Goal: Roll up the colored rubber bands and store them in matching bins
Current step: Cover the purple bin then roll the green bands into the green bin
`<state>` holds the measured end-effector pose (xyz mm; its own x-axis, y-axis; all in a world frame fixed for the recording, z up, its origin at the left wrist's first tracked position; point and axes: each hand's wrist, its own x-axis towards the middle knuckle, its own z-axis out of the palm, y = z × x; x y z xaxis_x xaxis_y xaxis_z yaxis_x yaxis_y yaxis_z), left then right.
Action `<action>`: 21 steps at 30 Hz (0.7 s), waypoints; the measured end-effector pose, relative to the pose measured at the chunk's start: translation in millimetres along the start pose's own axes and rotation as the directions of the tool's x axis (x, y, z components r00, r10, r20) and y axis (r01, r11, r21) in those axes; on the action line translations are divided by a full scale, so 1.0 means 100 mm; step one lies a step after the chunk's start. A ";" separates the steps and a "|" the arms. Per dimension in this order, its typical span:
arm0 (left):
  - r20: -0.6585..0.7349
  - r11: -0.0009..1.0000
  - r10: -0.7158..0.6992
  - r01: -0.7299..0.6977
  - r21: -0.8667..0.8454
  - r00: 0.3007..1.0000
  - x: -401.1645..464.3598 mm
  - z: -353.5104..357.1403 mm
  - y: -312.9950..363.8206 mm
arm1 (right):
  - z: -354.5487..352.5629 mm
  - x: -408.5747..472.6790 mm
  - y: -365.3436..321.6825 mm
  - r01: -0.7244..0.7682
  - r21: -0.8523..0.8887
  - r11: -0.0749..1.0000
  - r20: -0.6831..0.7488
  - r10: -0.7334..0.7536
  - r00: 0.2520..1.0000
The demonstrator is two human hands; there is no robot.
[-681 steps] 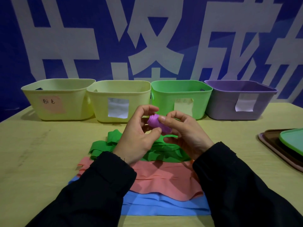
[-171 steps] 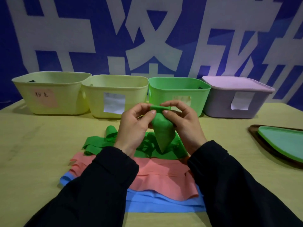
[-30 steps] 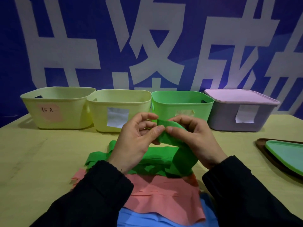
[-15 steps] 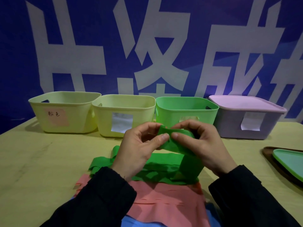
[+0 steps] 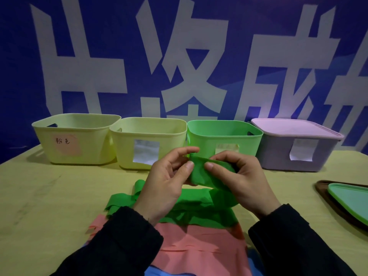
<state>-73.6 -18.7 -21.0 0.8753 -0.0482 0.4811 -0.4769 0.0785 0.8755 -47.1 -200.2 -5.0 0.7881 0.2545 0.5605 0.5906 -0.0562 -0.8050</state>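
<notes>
While both hands work above the middle of the table [image 5: 39,206], the left hand [image 5: 165,186] and right hand [image 5: 245,182] pinch a green rubber band [image 5: 201,173] between curled thumbs and fingers, its free end trailing down to the green pile [image 5: 191,208]. Pink bands [image 5: 199,248] and blue bands [image 5: 159,272] lie nearer the front edge. Along the back edge stand two yellow bins [image 5: 79,148], a green bin [image 5: 225,136] and a lidded purple bin [image 5: 294,148]. Green trays [image 5: 350,202] sit at the right edge.
</notes>
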 end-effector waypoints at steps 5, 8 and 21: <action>-0.036 0.997 -0.004 0.007 0.078 0.999 0.01 0.00 0.04 | 0.00 0.00 0.01 0.028 -0.067 0.997 0.012 -0.027 1.000; -0.059 0.995 -0.003 0.009 0.102 0.998 0.02 -0.05 0.04 | -0.01 0.00 0.01 0.027 -0.072 0.997 -0.004 -0.027 1.000; -0.069 0.997 0.015 -0.009 0.079 0.998 0.03 -0.05 0.04 | -0.06 0.03 0.02 -0.017 -0.066 0.998 -0.030 0.015 0.999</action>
<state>-72.7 -13.6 -16.8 0.8716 0.0217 0.4898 -0.4899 0.0001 0.8718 -42.9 -205.6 -3.7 0.8019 0.2244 0.5537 0.5871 -0.1244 -0.7999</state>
